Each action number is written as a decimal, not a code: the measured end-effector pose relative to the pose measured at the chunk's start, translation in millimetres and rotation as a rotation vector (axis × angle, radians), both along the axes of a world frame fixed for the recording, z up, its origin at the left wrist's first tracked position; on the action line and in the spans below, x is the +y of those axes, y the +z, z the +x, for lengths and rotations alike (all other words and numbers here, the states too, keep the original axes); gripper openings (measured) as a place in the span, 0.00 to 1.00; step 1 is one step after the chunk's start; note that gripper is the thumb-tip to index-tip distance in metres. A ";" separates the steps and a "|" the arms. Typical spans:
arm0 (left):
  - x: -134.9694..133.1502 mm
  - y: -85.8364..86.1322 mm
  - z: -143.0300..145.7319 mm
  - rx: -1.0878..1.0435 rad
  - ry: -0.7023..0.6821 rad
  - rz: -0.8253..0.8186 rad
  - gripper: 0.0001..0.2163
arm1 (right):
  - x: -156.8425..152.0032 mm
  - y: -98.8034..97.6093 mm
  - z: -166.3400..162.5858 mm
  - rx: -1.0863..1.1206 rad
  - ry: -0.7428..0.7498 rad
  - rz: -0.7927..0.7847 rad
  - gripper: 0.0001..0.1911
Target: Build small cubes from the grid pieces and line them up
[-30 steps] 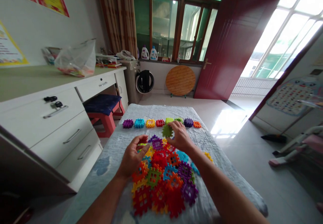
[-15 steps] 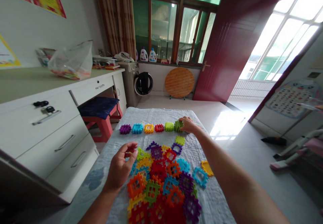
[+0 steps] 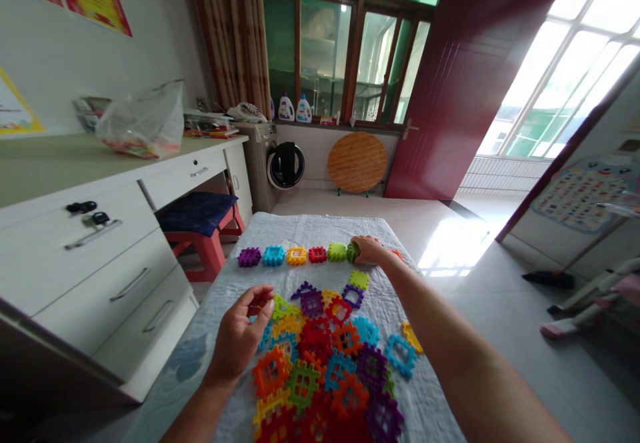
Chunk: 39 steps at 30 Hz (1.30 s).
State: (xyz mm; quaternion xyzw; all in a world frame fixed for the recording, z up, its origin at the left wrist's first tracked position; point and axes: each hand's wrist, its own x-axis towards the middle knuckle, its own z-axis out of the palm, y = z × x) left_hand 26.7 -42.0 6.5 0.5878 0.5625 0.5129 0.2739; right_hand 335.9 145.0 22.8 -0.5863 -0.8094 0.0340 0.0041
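Note:
My right hand reaches to the far end of the cloth-covered table. Its fingers wrap round a dark green toothed block, mostly hidden by them, at the right end of a row. Beside it in that row stand a light green block, a red block, a yellow block, a blue block and a purple block. Loosely curled, my left hand hovers at the left edge of a pile of toothed plastic pieces, thumb apart from the fingers, with nothing visible in it.
An orange piece shows behind my right wrist. Right of the pile lie a blue square frame and a yellow piece. A white desk and a stool flank the table's left side.
My right hand has turned slightly over the dark green block, covering more of it, and the orange piece behind the wrist has come into view. My left hand stays almost still.

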 end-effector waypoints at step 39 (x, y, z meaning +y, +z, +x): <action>13.9 -16.9 -8.8 -0.058 0.078 -0.022 0.17 | -104.8 -28.4 4.0 0.299 -0.093 0.147 0.18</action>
